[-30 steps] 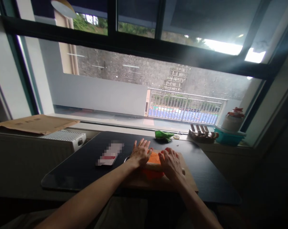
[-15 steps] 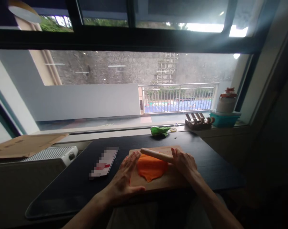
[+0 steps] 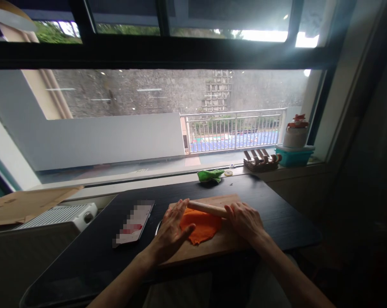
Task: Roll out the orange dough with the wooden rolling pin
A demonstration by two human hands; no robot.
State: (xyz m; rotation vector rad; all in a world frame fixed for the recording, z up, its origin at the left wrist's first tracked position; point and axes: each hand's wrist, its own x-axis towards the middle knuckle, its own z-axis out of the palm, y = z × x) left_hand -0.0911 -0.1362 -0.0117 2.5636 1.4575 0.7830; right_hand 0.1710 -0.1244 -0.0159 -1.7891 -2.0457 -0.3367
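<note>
A sheet of flat orange dough with an uneven edge lies on a wooden board. Across its far side rests a rolling pin, slightly slanted. My right hand is closed over the pin's right end. My left hand lies over the board's left side, its fingers stretched out and its thumb spread. Its fingertips meet the pin's left end, and the palm hides part of the dough's left edge.
A phone lies left of the board on the black table. At the far edge are a green cloth and a tape roll. A brown rack and a teal box stand on the sill.
My left hand has moved onto the left end of the rolling pin, which lies more level. The board has turned slightly, and a metal handle shows at its left. The view has shifted.
</note>
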